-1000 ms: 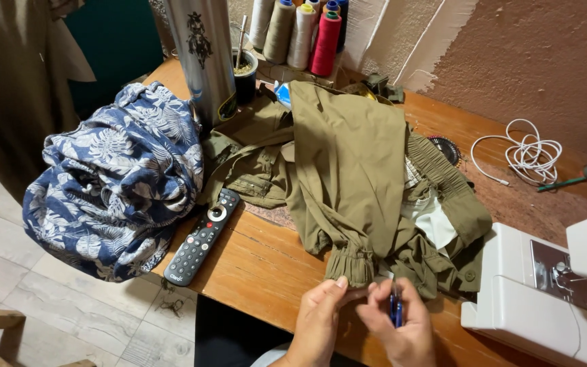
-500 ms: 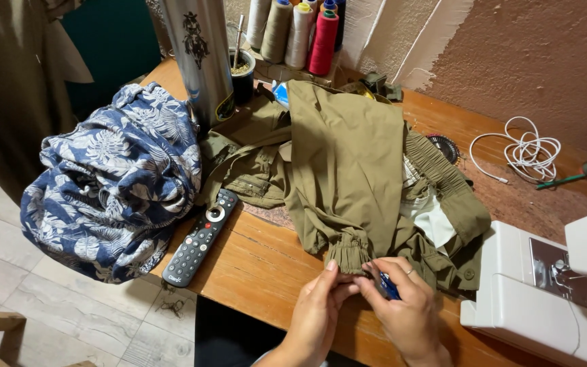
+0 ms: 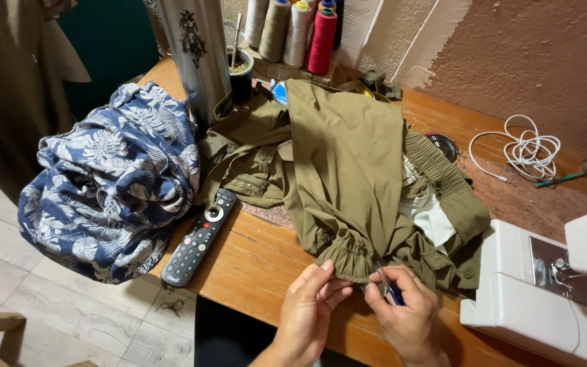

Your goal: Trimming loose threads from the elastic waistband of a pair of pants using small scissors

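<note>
An olive-green garment (image 3: 348, 170) lies spread across the wooden table (image 3: 259, 261), its gathered cuff (image 3: 344, 258) at the near edge. My left hand (image 3: 310, 309) pinches the cuff's lower edge with thumb and fingers. My right hand (image 3: 405, 312) holds a small blue-handled tool (image 3: 392, 291), its thin tip touching the cuff just right of my left fingers. What kind of tool it is stays unclear, as my fingers hide most of it.
A blue floral fabric heap (image 3: 113, 180) hangs over the table's left edge beside a black remote (image 3: 198, 238). A metal flask (image 3: 195, 58), a cup and thread cones (image 3: 300, 30) stand at the back. A white sewing machine (image 3: 545, 292) sits right, a white cable (image 3: 524, 149) behind it.
Both hands have moved up from the table's near edge onto the cuff; the left hand now grips the fabric and the tool's tip has reached it.
</note>
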